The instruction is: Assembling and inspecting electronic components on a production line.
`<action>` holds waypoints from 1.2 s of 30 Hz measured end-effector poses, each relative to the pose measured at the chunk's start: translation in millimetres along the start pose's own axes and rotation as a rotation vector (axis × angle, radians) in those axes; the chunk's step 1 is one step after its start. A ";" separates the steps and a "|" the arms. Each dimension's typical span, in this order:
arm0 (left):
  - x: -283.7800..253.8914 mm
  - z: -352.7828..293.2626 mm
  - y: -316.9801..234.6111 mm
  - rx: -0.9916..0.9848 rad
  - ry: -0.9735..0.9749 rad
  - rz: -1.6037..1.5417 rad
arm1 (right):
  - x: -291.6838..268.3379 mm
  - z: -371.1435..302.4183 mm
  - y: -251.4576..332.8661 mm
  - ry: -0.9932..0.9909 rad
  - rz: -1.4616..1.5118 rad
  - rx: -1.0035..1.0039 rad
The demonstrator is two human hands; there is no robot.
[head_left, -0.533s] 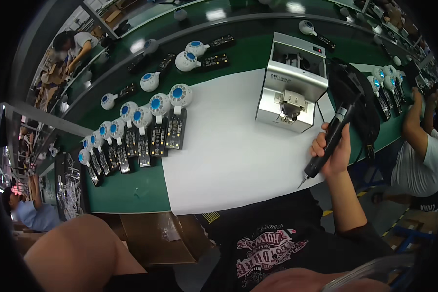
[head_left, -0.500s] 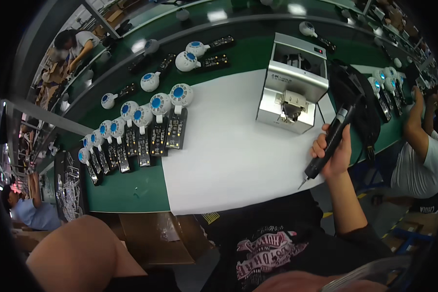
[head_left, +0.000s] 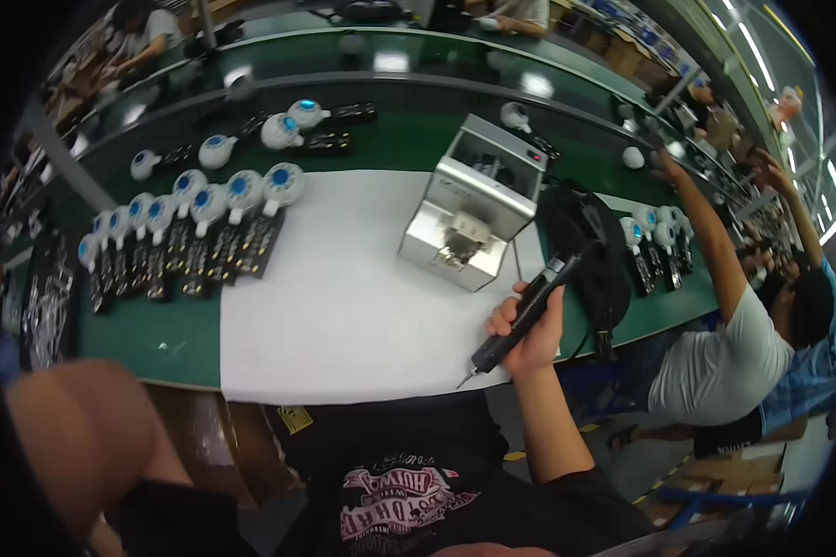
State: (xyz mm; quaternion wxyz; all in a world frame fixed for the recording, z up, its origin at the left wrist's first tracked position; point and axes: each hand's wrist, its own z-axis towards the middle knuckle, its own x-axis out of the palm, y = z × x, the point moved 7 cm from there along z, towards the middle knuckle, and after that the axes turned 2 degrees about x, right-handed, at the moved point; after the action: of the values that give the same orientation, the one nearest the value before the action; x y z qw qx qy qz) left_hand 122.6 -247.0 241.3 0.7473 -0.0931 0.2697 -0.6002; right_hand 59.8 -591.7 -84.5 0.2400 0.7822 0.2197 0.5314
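Over white mat (head_left: 344,306), right hand (head_left: 529,339) grip unchanged, clenched round electric screwdriver (head_left: 522,320).

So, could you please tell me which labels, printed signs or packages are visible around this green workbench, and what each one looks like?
Small yellow rectangular label: on the brown cardboard box under the bench's near edge; dark print.
Pink and white printed graphic: on the chest of the person's black shirt.
Silver metal box machine: on the white mat, left of the right hand gripping a black electric screwdriver; no readable screen.
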 end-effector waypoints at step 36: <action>105.6 -89.2 215.2 -0.166 0.489 1.082 | -9.1 28.5 12.2 0.273 0.123 0.023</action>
State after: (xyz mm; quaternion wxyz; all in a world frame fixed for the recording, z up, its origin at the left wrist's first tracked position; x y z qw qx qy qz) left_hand 273.0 -274.2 36.2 0.8533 0.1400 0.4889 -0.1156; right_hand 84.4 -610.9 -92.9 0.1661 0.7173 0.2082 0.6438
